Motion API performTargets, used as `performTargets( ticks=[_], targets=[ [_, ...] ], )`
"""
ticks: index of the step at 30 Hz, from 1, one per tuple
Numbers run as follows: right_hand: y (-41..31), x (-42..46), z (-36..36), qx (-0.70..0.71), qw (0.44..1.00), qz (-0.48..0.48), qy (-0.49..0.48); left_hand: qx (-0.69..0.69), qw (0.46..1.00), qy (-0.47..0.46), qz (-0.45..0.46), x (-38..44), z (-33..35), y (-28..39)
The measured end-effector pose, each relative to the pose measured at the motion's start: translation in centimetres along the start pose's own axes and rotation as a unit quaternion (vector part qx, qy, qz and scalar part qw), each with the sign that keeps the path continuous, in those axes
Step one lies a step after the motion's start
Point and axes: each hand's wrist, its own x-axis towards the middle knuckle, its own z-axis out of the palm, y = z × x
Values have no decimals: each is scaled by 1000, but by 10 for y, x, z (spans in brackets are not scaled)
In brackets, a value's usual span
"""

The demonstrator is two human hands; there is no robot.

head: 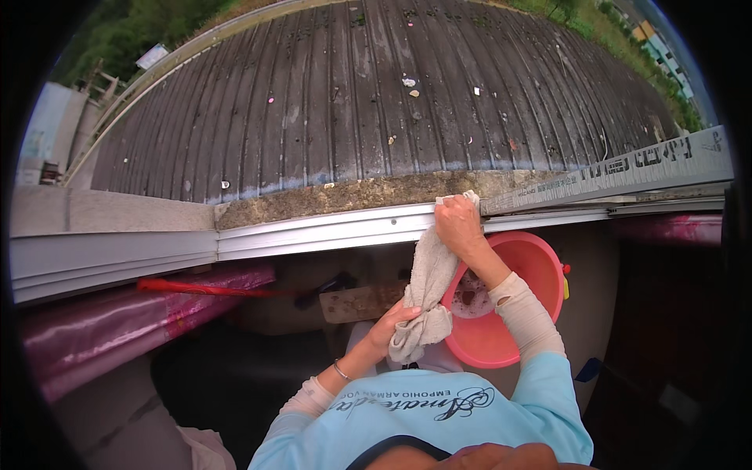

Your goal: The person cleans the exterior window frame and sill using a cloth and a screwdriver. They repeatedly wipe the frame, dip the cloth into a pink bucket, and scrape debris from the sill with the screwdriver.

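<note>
My right hand (459, 228) presses one end of a greyish-white terry cloth (427, 273) onto the white metal window frame (329, 230), beside the edge of a sliding sash (611, 173). The cloth hangs down from there, twisted and bunched. Its lower end is held in my left hand (389, 329), thumb on top, in front of my lap. Below my right forearm stands a pink plastic basin (543, 258) with foamy, murky water (472, 295) in it. Part of the basin's rim is hidden by the cloth and the arm.
Outside the frame lies a dark corrugated roof (352, 100) with scattered litter, behind a rough concrete ledge (329, 197). A red rod-like handle (194, 286) rests by shiny pink fabric (117, 335) at left. A wooden board (358, 302) lies beneath the frame.
</note>
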Motion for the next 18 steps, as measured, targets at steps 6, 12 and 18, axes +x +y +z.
performTargets(
  ticks=[6,12,18],
  targets=[
    [-19,4,-14,-182,981,39,-53,10,1000,10,-6,-9,-9,4],
    [-40,5,-10,-150,984,86,-42,19,1000,11,18,-23,-17,15],
    [-55,3,-3,6,994,103,-23,-4,999,2,38,-37,-23,13]
  ],
)
